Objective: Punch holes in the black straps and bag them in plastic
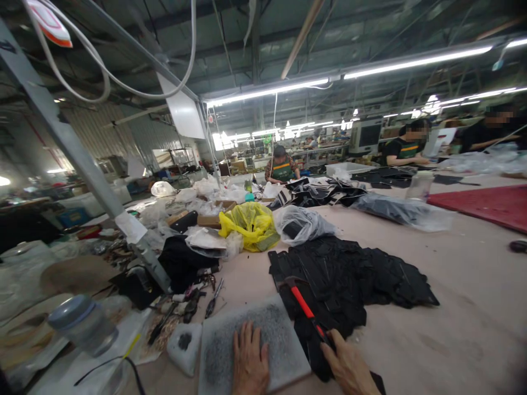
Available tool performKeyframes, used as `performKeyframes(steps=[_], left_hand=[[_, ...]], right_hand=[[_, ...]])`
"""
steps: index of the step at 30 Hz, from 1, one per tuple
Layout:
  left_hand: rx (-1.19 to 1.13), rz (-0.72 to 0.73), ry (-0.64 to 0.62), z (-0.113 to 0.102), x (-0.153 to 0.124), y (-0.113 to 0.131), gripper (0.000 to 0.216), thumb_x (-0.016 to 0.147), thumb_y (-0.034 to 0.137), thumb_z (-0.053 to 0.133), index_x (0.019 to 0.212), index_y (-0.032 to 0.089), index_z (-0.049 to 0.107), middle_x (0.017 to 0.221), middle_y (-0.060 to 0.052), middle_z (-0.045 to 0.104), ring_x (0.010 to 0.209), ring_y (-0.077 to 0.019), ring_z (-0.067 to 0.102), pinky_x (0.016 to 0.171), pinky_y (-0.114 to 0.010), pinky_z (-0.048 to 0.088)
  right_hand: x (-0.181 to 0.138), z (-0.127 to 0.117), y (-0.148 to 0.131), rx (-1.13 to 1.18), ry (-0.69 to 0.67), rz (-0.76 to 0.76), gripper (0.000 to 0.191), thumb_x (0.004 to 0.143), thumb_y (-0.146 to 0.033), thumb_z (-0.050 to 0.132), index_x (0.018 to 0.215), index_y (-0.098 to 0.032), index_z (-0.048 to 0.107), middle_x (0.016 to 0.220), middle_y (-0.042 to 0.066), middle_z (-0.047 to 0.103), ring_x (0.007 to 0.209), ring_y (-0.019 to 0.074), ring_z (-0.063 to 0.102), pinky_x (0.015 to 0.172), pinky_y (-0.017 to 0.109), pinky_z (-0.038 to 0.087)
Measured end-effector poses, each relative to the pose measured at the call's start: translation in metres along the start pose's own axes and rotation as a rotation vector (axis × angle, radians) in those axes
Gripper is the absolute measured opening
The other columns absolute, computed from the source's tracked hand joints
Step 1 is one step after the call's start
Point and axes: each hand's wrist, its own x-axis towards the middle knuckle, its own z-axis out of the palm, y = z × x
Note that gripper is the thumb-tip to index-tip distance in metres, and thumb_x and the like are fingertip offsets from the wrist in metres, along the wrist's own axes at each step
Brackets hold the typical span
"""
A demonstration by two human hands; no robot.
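Many black pieces (337,269) flank the grey slab (216,340), a yellow bag (251,222) beyond. Left fingers (248,336) spread flat on the slab; right fingers (338,341) clasp a hammer (302,302)

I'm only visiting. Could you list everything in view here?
Table: one, pale pinkish, middle and right
Hammer: one, red and black, over the black pieces
Slab: one, grey, near edge
Small block: one, whitish with dark patch, left of slab
Black pieces: many, piled beyond slab
Yellow bag: one, behind slab
Red sheet: one, far right
Lidded container: one, clear and blue, left
Metal post: one, grey, left
Lamps: several, white, overhead
Co-workers: at least three, dark or green clothing, background
Left grip: one, bare, on slab
Right grip: one, bare, around hammer handle
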Motion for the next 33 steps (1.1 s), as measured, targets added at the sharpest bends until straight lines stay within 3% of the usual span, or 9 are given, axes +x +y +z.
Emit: performKeyframes(steps=[6,13,16,19,22,26,30,33], left_hand=[[-0.018,-0.021,-0.027,-0.007,-0.001,0.005,0.036,0.091,0.029,0.047,0.122,0.020,0.064,0.139,-0.008,0.055,0.133,-0.0278,0.044,0.113,-0.053,0.031],[0.024,-0.010,-0.059,-0.013,-0.003,0.004,0.037,0.093,0.027,0.045,0.126,0.021,0.060,0.142,-0.007,0.052,0.136,-0.0261,0.041,0.115,-0.051,0.031],[0.041,0.060,-0.080,-0.012,-0.005,-0.005,0.039,0.093,0.025,0.043,0.128,0.020,0.058,0.142,-0.009,0.052,0.135,-0.0256,0.042,0.113,-0.050,0.035],[0.046,0.102,-0.076,-0.011,-0.006,-0.012,0.040,0.093,0.023,0.040,0.129,0.017,0.056,0.139,-0.012,0.054,0.134,-0.0262,0.044,0.111,-0.051,0.037],[0.050,0.099,-0.117,-0.013,-0.005,-0.013,0.041,0.091,0.021,0.040,0.129,0.016,0.055,0.141,-0.011,0.052,0.136,-0.0257,0.042,0.113,-0.051,0.035],[0.076,0.110,-0.171,-0.021,0.001,-0.007,0.038,0.088,0.019,0.042,0.124,0.015,0.055,0.140,-0.012,0.052,0.137,-0.0266,0.040,0.114,-0.051,0.033],[0.094,0.077,-0.210,-0.027,0.006,-0.003,0.040,0.086,0.018,0.042,0.124,0.015,0.053,0.139,-0.013,0.052,0.137,-0.0276,0.039,0.114,-0.052,0.032],[0.087,0.096,-0.189,-0.025,0.005,-0.007,0.041,0.085,0.019,0.042,0.125,0.016,0.052,0.138,-0.014,0.053,0.135,-0.0285,0.042,0.111,-0.052,0.035]], right_hand=[[0.016,0.003,-0.060,0.117,-0.090,-0.076,0.022,0.089,-0.031,0.042,0.096,-0.021,0.060,0.079,0.007,0.069,0.079,0.0220,0.067,0.070,0.027,0.042],[0.047,0.045,-0.123,0.146,-0.242,-0.090,0.025,0.091,-0.024,0.037,0.101,-0.016,0.058,0.088,0.011,0.069,0.085,0.0228,0.065,0.072,0.028,0.041],[0.055,0.062,-0.142,0.140,-0.305,-0.124,0.027,0.089,-0.018,0.039,0.105,-0.010,0.059,0.095,0.016,0.068,0.091,0.0253,0.064,0.076,0.032,0.043],[0.052,0.063,-0.145,0.156,-0.364,-0.170,0.029,0.086,-0.019,0.046,0.111,-0.011,0.059,0.110,0.016,0.063,0.103,0.0262,0.059,0.089,0.035,0.043],[0.039,0.045,-0.121,0.165,-0.333,-0.241,0.034,0.085,-0.018,0.047,0.117,-0.016,0.058,0.121,0.013,0.058,0.110,0.0256,0.054,0.096,0.038,0.041],[0.012,0.004,-0.044,0.043,-0.167,-0.280,0.041,0.084,-0.013,0.046,0.123,-0.020,0.055,0.126,0.012,0.056,0.109,0.0257,0.054,0.092,0.039,0.044],[-0.014,-0.030,0.042,-0.263,-0.104,-0.110,0.041,0.084,-0.019,0.048,0.124,-0.020,0.057,0.130,0.014,0.056,0.105,0.0301,0.057,0.087,0.044,0.044],[-0.020,-0.039,0.078,-0.378,-0.117,-0.083,0.047,0.078,-0.019,0.052,0.124,-0.018,0.057,0.129,0.015,0.058,0.111,0.0338,0.056,0.090,0.047,0.043]])
